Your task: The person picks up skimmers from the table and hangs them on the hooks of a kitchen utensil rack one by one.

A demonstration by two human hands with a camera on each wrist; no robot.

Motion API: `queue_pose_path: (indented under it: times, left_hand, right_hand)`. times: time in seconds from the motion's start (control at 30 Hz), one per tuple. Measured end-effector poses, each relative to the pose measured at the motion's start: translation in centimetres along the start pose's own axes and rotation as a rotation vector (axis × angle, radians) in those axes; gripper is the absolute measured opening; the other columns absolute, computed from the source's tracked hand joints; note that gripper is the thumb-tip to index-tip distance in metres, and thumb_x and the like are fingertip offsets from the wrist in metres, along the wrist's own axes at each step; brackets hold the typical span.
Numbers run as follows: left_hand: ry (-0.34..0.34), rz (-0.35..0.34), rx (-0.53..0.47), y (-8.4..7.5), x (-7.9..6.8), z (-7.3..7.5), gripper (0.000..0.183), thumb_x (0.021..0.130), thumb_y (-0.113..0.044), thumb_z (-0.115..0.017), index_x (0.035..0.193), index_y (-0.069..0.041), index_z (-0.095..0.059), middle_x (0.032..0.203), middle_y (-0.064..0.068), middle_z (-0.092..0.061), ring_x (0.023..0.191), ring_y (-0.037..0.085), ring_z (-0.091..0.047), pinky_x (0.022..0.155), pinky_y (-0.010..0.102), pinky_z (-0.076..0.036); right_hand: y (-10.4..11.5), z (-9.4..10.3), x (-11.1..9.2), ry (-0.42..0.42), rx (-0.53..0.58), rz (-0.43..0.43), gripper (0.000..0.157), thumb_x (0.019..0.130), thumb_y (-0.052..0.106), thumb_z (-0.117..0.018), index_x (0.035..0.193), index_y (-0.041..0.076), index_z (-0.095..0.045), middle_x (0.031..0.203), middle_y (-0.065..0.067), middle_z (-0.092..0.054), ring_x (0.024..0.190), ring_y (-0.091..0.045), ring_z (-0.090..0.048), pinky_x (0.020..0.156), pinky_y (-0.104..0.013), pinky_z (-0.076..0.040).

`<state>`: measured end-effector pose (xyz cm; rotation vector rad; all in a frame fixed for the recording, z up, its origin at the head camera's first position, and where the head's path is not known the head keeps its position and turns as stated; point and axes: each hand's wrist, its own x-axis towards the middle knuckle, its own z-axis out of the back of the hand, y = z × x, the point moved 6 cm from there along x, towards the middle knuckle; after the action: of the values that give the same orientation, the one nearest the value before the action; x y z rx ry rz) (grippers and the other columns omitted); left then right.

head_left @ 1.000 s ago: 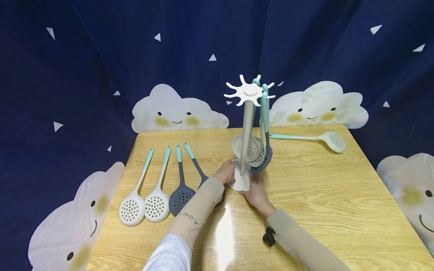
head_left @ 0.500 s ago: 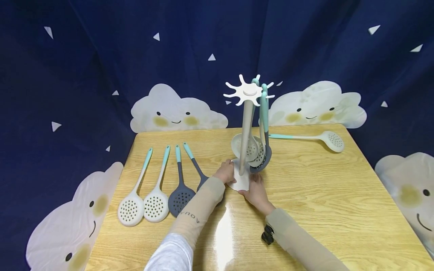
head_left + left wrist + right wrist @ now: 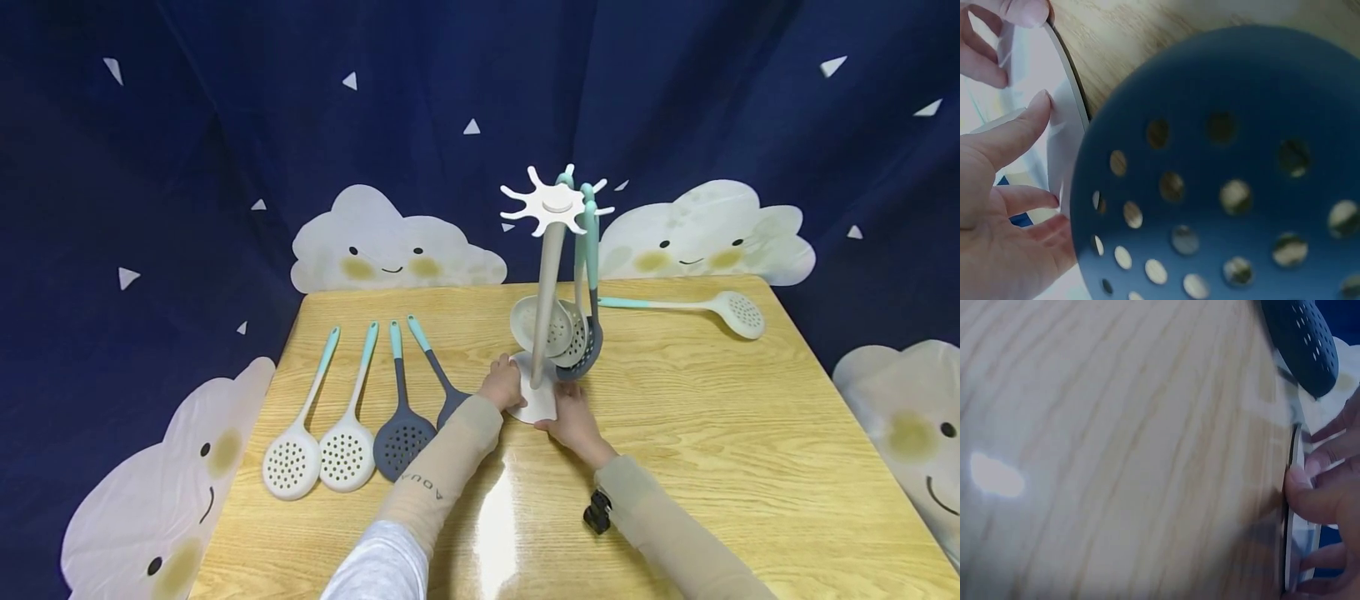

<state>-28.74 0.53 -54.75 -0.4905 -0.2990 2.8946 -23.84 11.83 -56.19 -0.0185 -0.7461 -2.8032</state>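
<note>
Stand [image 3: 547, 287] on table [image 3: 720, 425], curtain [image 3: 420, 58] behind

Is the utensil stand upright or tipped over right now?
Upright: on the utensil stand, the hooked top sits above the white base, and utensils hang from it heads down.

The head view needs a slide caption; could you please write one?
Left grip and right grip on the white base of a rack hung with utensils.
</note>
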Motion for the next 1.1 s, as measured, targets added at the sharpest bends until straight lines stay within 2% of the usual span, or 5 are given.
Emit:
queue_pose_path:
  times: [0.4,0.57,0.67,0.77,1.1]
  left_hand:
    - [-0.033,0.077,0.009,-0.4,-0.8,0.1,0.065,0.067,-0.033,-0.080,0.115,0.005,-0.057,0.112,0.015,-0.042,0.104,0.026,-0.043,0.073,0.032,-0.051]
    - [-0.041,0.090,0.058,-0.6,-1.0,0.1,0.062,0.069,-0.037,-0.078,0.112,0.004,-0.059,0.111,0.016,-0.043,0.104,0.028,-0.044,0.073,0.031,-0.051]
    - [-0.036,0.100,0.071,-0.7,-1.1,0.1,0.062,0.070,-0.038,-0.077,0.112,0.003,-0.059,0.111,0.017,-0.042,0.104,0.028,-0.044,0.072,0.030,-0.051]
    - [-0.026,0.113,0.073,-0.8,-1.1,0.0,0.061,0.071,-0.038,-0.076,0.113,0.003,-0.059,0.112,0.018,-0.041,0.104,0.028,-0.043,0.072,0.031,-0.051]
    - [-0.055,0.152,0.071,-1.2,-1.4,0.1,0.057,0.071,-0.038,-0.076,0.109,0.002,-0.062,0.113,0.019,-0.041,0.104,0.028,-0.044,0.073,0.030,-0.051]
  right_hand:
    - [-1.0,0.5,0.6,0.011,0.045,0.148,0.085,0.061,0.026,-0.082,0.126,-0.014,-0.043,0.128,-0.032,-0.043,0.120,-0.046,-0.037,0.100,-0.054,-0.029]
    - [-2.1,0.0,1.0,-0.009,0.111,0.250,0.089,0.065,0.040,-0.078,0.126,-0.014,-0.042,0.126,-0.033,-0.044,0.123,-0.046,-0.033,0.104,-0.052,-0.022]
    - [-2.3,0.1,1.2,0.015,0.131,0.260,0.090,0.066,0.041,-0.077,0.128,-0.013,-0.041,0.129,-0.033,-0.042,0.125,-0.046,-0.031,0.105,-0.052,-0.021]
    - [-1.8,0.8,1.1,0.050,0.139,0.243,0.087,0.062,0.031,-0.081,0.126,-0.013,-0.043,0.131,-0.034,-0.038,0.125,-0.049,-0.030,0.102,-0.056,-0.025]
    - [-1.7,1.3,1.4,0.175,0.028,0.198,0.090,0.063,0.024,-0.080,0.133,-0.011,-0.036,0.141,-0.031,-0.025,0.129,-0.046,-0.025,0.103,-0.052,-0.026]
